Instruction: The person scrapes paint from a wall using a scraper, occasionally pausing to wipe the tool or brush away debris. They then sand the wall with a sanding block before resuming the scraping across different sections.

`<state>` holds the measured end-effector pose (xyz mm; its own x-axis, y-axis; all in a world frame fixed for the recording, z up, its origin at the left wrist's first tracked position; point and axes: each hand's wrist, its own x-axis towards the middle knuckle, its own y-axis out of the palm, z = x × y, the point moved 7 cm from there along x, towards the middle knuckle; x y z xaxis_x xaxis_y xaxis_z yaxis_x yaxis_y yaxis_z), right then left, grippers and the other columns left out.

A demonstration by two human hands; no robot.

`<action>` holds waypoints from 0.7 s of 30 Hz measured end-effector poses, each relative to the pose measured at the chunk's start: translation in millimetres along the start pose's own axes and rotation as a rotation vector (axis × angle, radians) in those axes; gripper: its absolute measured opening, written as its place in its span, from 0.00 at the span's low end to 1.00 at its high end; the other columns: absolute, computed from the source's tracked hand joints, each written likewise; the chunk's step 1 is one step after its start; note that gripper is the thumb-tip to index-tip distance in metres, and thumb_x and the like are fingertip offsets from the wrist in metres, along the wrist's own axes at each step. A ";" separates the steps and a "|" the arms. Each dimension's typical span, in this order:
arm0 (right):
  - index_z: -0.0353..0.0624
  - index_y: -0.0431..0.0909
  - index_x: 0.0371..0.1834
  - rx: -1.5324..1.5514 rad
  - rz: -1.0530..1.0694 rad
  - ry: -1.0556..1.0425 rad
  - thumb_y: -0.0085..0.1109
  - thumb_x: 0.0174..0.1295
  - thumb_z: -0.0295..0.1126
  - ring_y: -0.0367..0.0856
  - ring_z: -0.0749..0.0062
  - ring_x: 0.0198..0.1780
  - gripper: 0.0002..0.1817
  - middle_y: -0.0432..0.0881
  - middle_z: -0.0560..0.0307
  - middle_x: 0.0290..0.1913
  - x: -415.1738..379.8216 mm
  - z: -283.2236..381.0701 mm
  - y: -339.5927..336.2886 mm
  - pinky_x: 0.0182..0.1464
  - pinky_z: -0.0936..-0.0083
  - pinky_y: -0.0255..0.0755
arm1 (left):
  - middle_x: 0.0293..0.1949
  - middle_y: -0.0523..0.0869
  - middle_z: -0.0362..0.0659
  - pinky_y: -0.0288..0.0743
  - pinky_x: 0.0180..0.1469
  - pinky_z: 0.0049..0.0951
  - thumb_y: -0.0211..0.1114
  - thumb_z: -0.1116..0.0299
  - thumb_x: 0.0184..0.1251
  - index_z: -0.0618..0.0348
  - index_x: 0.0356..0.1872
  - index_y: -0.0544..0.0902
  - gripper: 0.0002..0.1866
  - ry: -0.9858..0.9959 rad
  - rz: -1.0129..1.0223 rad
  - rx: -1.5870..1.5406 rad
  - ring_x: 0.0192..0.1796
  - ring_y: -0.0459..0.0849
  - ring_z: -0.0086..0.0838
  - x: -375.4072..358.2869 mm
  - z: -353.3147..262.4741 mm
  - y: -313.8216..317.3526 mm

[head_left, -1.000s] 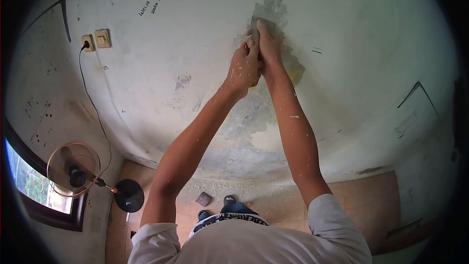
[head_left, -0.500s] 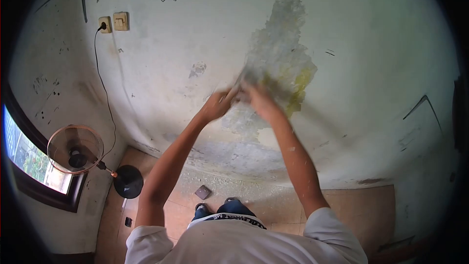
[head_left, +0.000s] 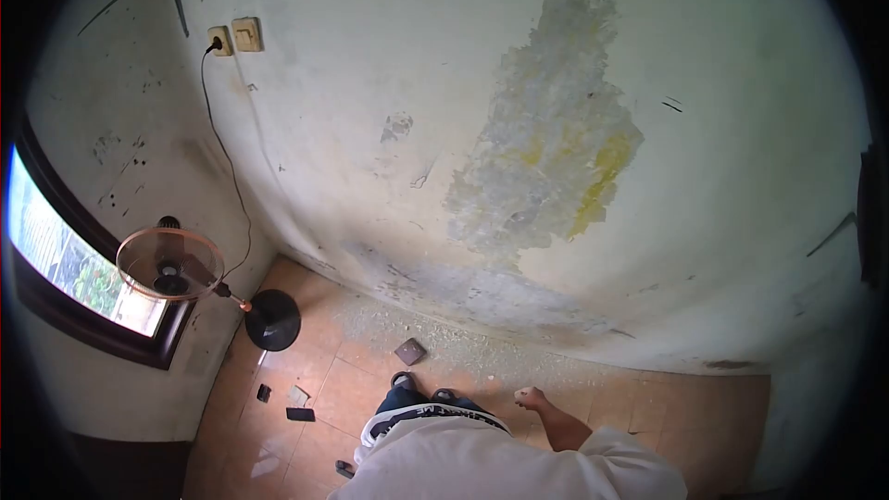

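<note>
My right hand (head_left: 530, 398) hangs low over the tiled floor, right of my legs, fingers curled in with no tool sticking out of them. My left hand is out of sight, hidden by my white shirt (head_left: 500, 463). Ahead of me is a painted wall (head_left: 370, 204) with a large scraped patch (head_left: 546, 130), grey with yellow streaks, its edges ragged. Neither arm reaches to the wall. Below, a second grey, worn band (head_left: 463, 287) runs along the wall's foot.
Pale flakes (head_left: 444, 338) litter the floor by the wall, near a brown square object (head_left: 409, 351). To the left stand a fan (head_left: 273, 319), its cord (head_left: 227, 153) plugged into a socket (head_left: 219, 42), and a window (head_left: 83, 268). Small dark items (head_left: 300, 415) lie on the tiles.
Both hands have left the wall, where they were together, blurred, at the scraped patch. The right hand dropped to my side; the left went out of sight. My view shifted, uncovering the whole patch.
</note>
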<state>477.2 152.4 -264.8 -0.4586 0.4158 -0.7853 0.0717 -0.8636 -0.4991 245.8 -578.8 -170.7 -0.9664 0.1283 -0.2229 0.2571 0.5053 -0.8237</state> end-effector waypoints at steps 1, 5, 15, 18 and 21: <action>0.48 0.89 0.60 -0.008 0.014 -0.008 0.62 0.70 0.48 0.92 0.73 0.40 0.23 0.94 0.60 0.43 1.0 2.2 5.4 0.42 0.74 0.85 | 0.28 0.83 0.47 0.78 0.32 0.46 0.62 0.51 0.78 0.61 0.46 0.86 0.20 -0.054 -0.025 -0.096 0.31 0.84 0.39 -13.0 0.0 4.1; 0.46 0.93 0.47 0.159 -0.056 0.078 0.62 0.69 0.47 0.91 0.72 0.38 0.19 0.94 0.58 0.39 15.9 10.3 50.0 0.41 0.71 0.84 | 0.28 0.82 0.45 0.77 0.32 0.43 0.61 0.52 0.79 0.62 0.47 0.86 0.20 -0.256 -0.131 -0.465 0.30 0.82 0.35 -68.7 -14.0 18.6; 0.42 0.78 0.71 0.615 0.224 -0.616 0.56 0.81 0.46 0.85 0.73 0.62 0.25 0.87 0.59 0.62 -21.3 314.6 44.0 0.58 0.73 0.79 | 0.50 0.90 0.54 0.67 0.72 0.45 0.64 0.59 0.77 0.61 0.35 0.90 0.16 0.364 -0.109 -0.591 0.64 0.79 0.49 179.0 -325.0 26.6; 0.40 0.72 0.78 0.725 0.026 -0.766 0.53 0.83 0.50 0.73 0.69 0.76 0.31 0.82 0.53 0.70 -74.8 401.8 -18.5 0.74 0.70 0.68 | 0.40 0.89 0.47 0.80 0.43 0.31 0.55 0.48 0.86 0.58 0.48 0.86 0.23 0.002 0.569 -1.010 0.44 0.88 0.32 205.5 -438.6 31.5; 0.35 0.69 0.79 0.966 -0.032 -0.765 0.47 0.85 0.49 0.66 0.65 0.80 0.32 0.78 0.50 0.74 -110.6 444.5 -73.6 0.80 0.66 0.59 | 0.26 0.81 0.38 0.67 0.26 0.23 0.46 0.41 0.88 0.55 0.40 0.82 0.29 0.176 0.756 -1.030 0.26 0.75 0.20 199.7 -531.6 31.2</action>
<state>128.9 43.2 21.6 -0.8719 0.4475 -0.1986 -0.4844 -0.8476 0.2166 57.2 -83.8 36.2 -0.5921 0.7402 -0.3188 0.6903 0.6699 0.2734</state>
